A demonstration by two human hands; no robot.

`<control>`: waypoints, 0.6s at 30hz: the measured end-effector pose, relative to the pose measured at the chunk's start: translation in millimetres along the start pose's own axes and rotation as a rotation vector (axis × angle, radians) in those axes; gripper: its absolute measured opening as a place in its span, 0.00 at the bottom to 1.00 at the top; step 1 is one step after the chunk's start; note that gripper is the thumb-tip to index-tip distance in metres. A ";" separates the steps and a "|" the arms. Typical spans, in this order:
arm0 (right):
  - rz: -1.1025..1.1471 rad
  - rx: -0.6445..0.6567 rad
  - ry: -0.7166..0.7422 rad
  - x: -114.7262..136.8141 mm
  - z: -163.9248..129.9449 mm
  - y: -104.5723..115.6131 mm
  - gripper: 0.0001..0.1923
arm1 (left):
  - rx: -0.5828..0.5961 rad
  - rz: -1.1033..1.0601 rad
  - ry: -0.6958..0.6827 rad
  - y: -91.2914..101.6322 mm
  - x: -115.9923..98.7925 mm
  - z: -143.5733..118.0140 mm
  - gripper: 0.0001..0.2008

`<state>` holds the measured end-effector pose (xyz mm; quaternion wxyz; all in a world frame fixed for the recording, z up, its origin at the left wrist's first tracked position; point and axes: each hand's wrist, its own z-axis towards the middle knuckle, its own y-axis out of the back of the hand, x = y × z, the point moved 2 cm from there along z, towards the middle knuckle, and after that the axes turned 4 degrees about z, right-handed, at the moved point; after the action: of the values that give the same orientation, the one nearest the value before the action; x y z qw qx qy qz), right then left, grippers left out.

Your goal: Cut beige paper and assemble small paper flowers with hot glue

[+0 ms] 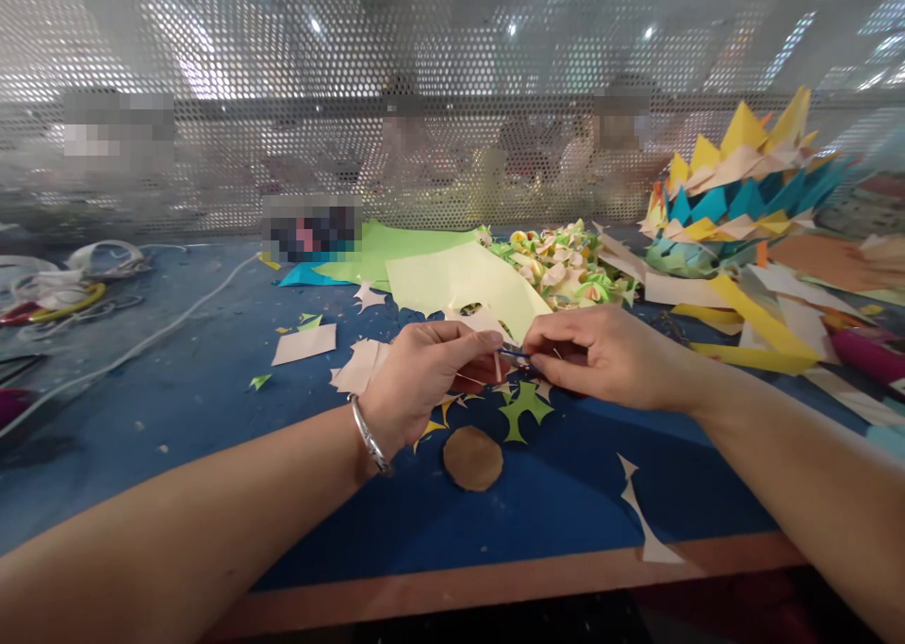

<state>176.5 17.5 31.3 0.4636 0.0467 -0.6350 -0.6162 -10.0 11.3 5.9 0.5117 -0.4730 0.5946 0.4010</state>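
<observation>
Nearest the camera, the brownish front edge [495,583] of a blue tabletop [233,418] is crossed by two bare forearms. Above the middle of the table, the left hand [438,375] is drawn into a pinch, thumb laid against the curled index finger. At its fingertips a narrow pale strip [497,369] is held, hanging downward. Opposite, the right hand [600,356] is loosely curled, and a slim dark piece [518,353] is gripped at its thumb and finger ends, spanning the small gap between both hands; how far it is covered by the left fingers cannot be made out.

On the left wrist a silver bracelet [369,437] is worn. Below the hands, a round brown disc [473,458] is set beside a cut green scrap [525,412]; farther right, a slender pale offcut [642,512] is seen near the edge. Beyond the fingers, a pale yellow sheet [452,276] is laid over a green sheet [403,243], with curled paper pieces [566,262] heaped alongside. At right, a pointed, layered paper form [742,191] is placed behind yellow strips [767,333]. The far side is closed off by a perforated screen [283,22].
</observation>
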 end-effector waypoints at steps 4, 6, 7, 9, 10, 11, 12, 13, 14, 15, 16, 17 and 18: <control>-0.028 -0.013 -0.004 -0.6 -0.8 0.4 0.07 | 0.050 0.084 -0.039 2.4 -1.7 0.1 0.10; -0.033 -0.015 -0.002 -1.9 -1.0 0.3 0.07 | 0.080 0.138 -0.086 3.9 -2.3 0.9 0.09; -0.033 -0.016 0.000 -2.5 -1.0 0.3 0.07 | 0.094 0.163 -0.112 4.6 -2.4 1.5 0.08; -0.030 -0.021 0.001 -3.7 -1.0 0.1 0.07 | 0.110 0.212 -0.168 5.8 -2.7 2.9 0.08; -0.029 -0.024 0.003 -4.0 -1.0 0.0 0.07 | 0.113 0.235 -0.193 6.3 -2.9 3.5 0.08; -0.029 -0.027 0.006 -4.0 -0.8 0.0 0.06 | 0.113 0.253 -0.214 6.8 -3.0 4.2 0.08; -0.029 -0.029 0.009 -3.9 -0.6 0.0 0.06 | 0.114 0.261 -0.230 7.2 -3.1 4.8 0.08; -0.029 -0.028 0.011 -3.7 -0.3 0.0 0.06 | 0.118 0.258 -0.238 7.5 -3.1 5.3 0.07; -0.028 -0.026 0.013 -3.4 0.0 0.1 0.06 | 0.121 0.244 -0.239 7.9 -3.2 5.8 0.06; -0.026 -0.023 0.014 -3.1 0.3 0.2 0.06 | 0.123 0.223 -0.234 8.3 -3.2 6.2 0.05; -0.024 -0.017 0.015 -3.0 0.6 0.2 0.05 | 0.123 0.200 -0.225 8.8 -3.3 6.5 0.04; -0.023 -0.008 0.015 -2.9 0.9 0.2 0.05 | 0.124 0.177 -0.214 9.2 -3.4 6.8 0.03; -0.022 -0.001 0.017 -2.9 1.0 0.2 0.05 | 0.126 0.155 -0.199 9.6 -3.6 6.9 0.03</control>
<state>177.6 20.1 30.1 0.4621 0.0589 -0.6303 -0.6211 -17.7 20.8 8.3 0.5643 -0.3504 0.5997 0.4464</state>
